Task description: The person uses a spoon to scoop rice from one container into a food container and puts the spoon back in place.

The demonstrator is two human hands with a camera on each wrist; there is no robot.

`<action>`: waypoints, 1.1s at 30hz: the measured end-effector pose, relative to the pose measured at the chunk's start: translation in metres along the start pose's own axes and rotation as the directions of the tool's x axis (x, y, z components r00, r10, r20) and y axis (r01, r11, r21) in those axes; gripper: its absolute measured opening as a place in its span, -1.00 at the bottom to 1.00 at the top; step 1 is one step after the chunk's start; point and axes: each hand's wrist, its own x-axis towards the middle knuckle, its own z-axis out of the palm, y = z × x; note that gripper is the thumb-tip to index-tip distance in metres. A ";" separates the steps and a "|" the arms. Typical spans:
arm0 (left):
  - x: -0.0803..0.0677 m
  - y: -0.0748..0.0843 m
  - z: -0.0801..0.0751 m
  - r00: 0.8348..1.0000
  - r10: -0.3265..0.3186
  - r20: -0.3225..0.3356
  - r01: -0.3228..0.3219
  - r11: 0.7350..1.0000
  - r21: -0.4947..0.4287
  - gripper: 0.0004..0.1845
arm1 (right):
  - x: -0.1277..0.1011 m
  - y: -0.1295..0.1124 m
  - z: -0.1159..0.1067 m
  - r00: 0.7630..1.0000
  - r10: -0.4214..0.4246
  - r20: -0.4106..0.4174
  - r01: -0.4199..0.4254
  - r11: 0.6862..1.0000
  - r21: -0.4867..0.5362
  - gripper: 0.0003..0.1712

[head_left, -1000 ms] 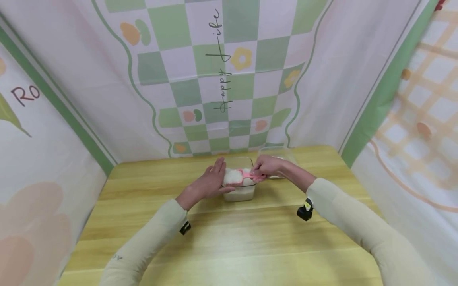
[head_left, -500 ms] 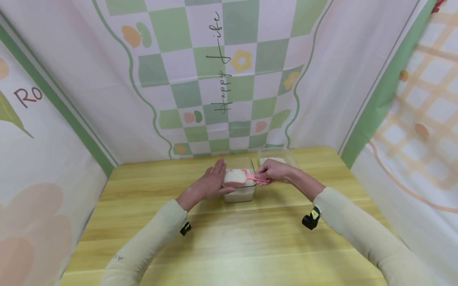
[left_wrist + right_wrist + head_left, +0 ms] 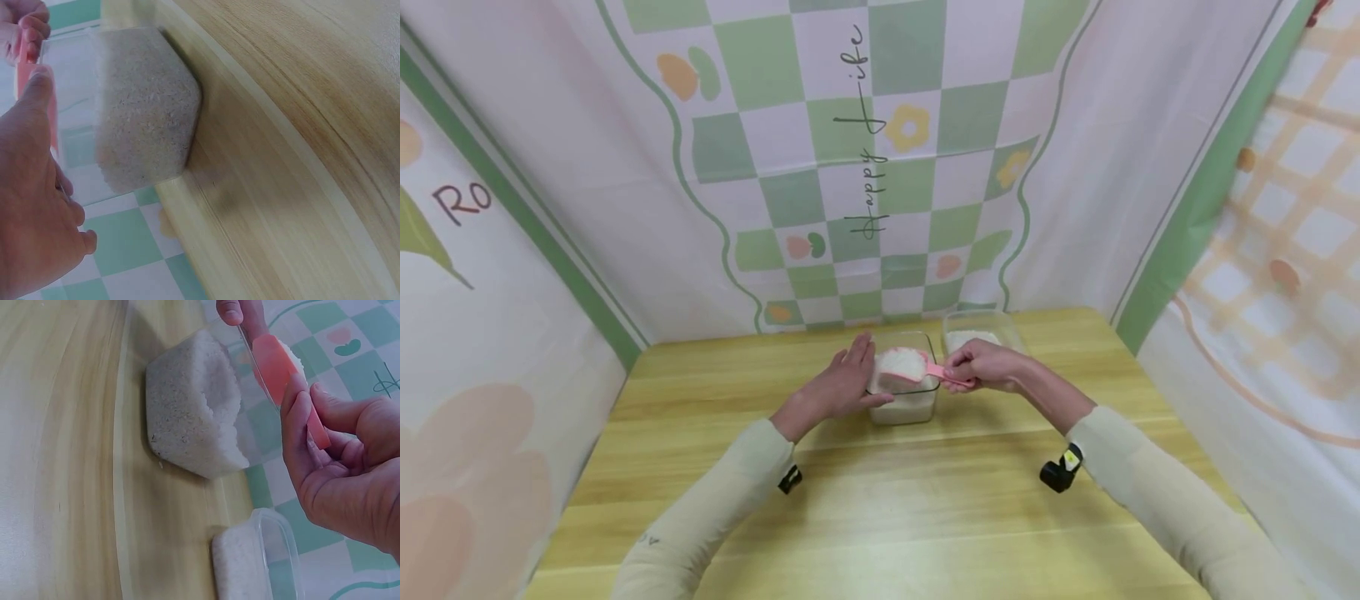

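Observation:
A pink scoop (image 3: 934, 371) heaped with white rice (image 3: 902, 363) is held by its handle in my right hand (image 3: 988, 365), between thumb and fingers. The scoop's bowl (image 3: 272, 362) is over the opening of a clear square container (image 3: 906, 410). Rice fills the lower part of that container, with a hollow in its surface in the right wrist view. My left hand (image 3: 842, 385) rests against the container's left side, fingers straight and thumb along the front rim. In the left wrist view, the left thumb (image 3: 39, 87) lies near the rim beside the scoop.
Behind my right hand stands a second, lower clear container (image 3: 259, 556) with white rice in it. Both containers are toward the back of the wooden table (image 3: 880, 500), close to a checkered cloth backdrop (image 3: 842, 250). Cloth walls (image 3: 1247, 250) flank the table.
My right hand has shifted right and slightly toward me, and the loaded scoop has moved right with it over the container. More of the second container now shows. The left hand has stayed in place.

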 end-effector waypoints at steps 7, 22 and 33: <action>0.001 0.000 0.001 1.000 0.008 -0.020 -0.008 1.000 -0.004 0.11 | -0.004 0.003 -0.001 0.999 -0.021 -0.041 0.021 1.000 0.010 -0.76; 0.001 0.001 -0.001 1.000 -0.003 -0.004 0.003 1.000 -0.003 0.10 | -0.011 0.007 -0.004 0.993 -0.037 -0.115 0.037 0.999 0.001 -0.73; 0.000 0.002 -0.002 1.000 0.001 -0.001 -0.001 1.000 0.005 0.10 | -0.023 0.006 -0.014 0.986 -0.043 -0.164 0.048 0.999 0.025 -0.65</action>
